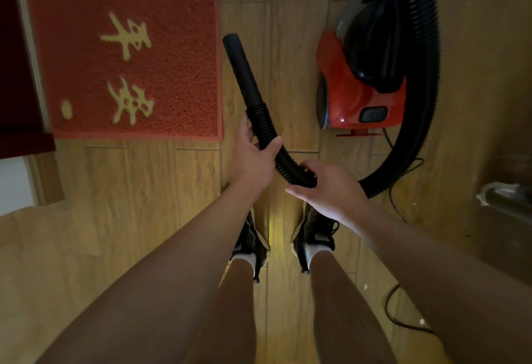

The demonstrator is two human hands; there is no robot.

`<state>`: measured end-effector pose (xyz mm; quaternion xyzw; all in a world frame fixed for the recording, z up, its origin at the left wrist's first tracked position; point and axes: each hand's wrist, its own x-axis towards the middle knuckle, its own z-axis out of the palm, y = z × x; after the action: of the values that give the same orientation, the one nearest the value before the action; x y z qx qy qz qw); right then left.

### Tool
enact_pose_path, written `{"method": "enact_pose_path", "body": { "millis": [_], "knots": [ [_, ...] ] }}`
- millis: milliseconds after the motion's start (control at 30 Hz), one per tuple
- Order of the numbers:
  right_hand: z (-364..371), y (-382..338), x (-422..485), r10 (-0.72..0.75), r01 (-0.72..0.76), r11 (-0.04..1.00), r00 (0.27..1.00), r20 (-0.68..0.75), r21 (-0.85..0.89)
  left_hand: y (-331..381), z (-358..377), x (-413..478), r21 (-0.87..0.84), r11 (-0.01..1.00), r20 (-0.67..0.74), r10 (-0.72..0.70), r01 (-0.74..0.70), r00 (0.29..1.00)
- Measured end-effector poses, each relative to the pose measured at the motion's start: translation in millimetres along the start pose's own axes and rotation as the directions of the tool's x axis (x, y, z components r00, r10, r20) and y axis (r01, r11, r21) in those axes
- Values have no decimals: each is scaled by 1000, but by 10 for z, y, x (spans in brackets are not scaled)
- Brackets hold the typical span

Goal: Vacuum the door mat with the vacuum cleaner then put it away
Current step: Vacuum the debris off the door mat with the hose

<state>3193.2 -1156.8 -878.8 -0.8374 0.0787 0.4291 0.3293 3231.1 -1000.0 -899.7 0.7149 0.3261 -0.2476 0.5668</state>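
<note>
The person stands on a wood-plank floor (144, 190) and holds the vacuum cleaner's black ribbed hose (427, 75) with both hands. The left hand (253, 159) is wrapped round the hose just behind the ribbed collar where the smooth black nozzle tube (240, 64) begins, with the thumb lying over the top of the hose. The right hand (331, 190) grips the same hose a little further back, fingers curled under it and thumb on the near side. The two hands are close together but do not touch; a short bend of hose shows between them.

The nozzle tube points forward and slightly left from the left hand, its open end above bare floor just beside the right edge of the door mat (172, 61). The mat is red with yellow characters and lies flat on the floor, ahead and to the left of the left hand.

From the right hand the hose loops out to the right, then runs forward to the red and black canister vacuum cleaner (345, 95), which sits on the floor ahead and to the right of both hands. A thin black power cord (391, 198) trails on the floor to the right of the right hand. Below the hands are the person's dark shoes (313, 234) with white socks.
</note>
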Motion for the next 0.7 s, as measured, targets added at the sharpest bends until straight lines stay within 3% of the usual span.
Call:
{"method": "enact_pose_path", "body": {
  "millis": [167, 333, 433, 700],
  "knots": [
    [-142, 248, 16, 40, -40, 999, 999, 2, 31, -31, 261, -33, 19, 1000, -11, -5, 5, 1000],
    [-294, 521, 188, 223, -164, 949, 953, -205, 270, -100, 478, -89, 27, 998, -16, -50, 50, 999],
    [-417, 707, 298, 264, -169, 942, 907, -329, 289, -135, 591, -104, -3, 997, 3, -75, 75, 997],
    [-653, 972, 538, 338, -186, 913, 842, -421, 363, -159, 829, -104, -16, 998, 26, -57, 57, 998]
  ]
}}
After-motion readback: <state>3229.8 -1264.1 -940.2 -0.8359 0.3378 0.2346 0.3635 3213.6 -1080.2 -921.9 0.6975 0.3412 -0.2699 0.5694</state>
